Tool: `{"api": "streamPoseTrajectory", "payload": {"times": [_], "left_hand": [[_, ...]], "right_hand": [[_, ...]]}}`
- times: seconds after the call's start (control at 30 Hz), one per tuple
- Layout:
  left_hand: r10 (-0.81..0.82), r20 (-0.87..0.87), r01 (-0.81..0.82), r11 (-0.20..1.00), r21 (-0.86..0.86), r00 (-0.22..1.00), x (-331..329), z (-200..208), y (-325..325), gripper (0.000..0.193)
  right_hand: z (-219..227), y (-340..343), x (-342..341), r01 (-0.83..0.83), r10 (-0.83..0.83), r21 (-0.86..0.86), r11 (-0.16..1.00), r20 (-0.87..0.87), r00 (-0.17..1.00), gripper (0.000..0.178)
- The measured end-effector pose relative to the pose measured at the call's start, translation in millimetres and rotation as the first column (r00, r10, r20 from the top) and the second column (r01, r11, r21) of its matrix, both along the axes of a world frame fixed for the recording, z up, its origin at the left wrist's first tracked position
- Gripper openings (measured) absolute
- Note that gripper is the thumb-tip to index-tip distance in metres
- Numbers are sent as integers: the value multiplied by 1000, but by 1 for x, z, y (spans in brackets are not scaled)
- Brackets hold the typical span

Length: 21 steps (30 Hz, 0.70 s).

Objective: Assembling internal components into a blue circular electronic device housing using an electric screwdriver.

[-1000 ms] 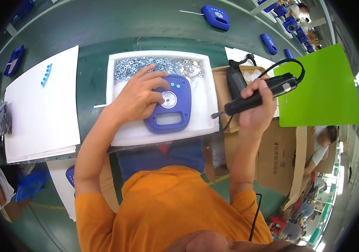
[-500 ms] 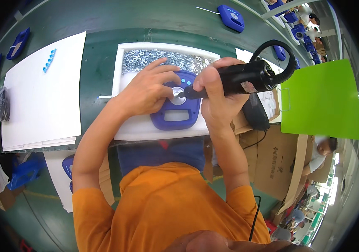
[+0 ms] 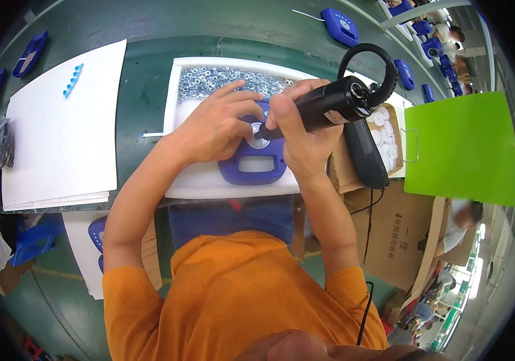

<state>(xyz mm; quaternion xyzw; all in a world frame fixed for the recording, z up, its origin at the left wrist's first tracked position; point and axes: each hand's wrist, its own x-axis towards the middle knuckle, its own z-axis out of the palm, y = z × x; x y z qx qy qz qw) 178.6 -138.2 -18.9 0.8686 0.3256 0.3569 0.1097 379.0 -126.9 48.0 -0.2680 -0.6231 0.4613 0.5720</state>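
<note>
A blue plastic housing (image 3: pixel 254 177) with a rectangular opening and a silver round disc (image 3: pixel 261 143) lies on white foam in front of me. My right hand (image 3: pixel 305 141) is wrapped round a black electric screwdriver (image 3: pixel 334 104), its nose pointing down-left onto the disc. Across the housing's left side rests my left hand (image 3: pixel 218 126). Its thumb and index finger are bent together at the disc, beside the driver's nose, while other fingers stretch toward the back. Whatever is between those fingertips is hidden. The driver's tip is covered too.
Behind the housing, a white foam tray (image 3: pixel 174 90) holds many small metal nuts. White sheets (image 3: pixel 58 138) with a light-blue strip (image 3: pixel 73 81) lie left. On the right are a box of white round parts (image 3: pixel 384 135), a black case (image 3: pixel 366 156) and a green board (image 3: pixel 459 147).
The screwdriver's rear end has swung left and its nose has come down closer to the disc. My left hand stays nearly in place at the disc.
</note>
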Motion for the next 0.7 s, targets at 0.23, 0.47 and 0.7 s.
{"api": "streamPoseTrajectory", "payload": {"times": [0.23, 0.47, 0.7], "left_hand": [[6, -6, -6, 1000, -7, 1000, -1, -1, -1, 16], [8, 3, -8, 1000, 10, 1000, 2, 1, 2, 20], [7, -37, -7, 1000, -2, 999, 1, 3, 1, 20]], "right_hand": [[-2, 2, -1, -46, 44, -36, 998, -40, 998, 26], [4, 4, 9, -103, 102, -36, 994, -42, 994, 38], [42, 32, 73, 33, -63, -98, 995, -321, 945, 45]]}}
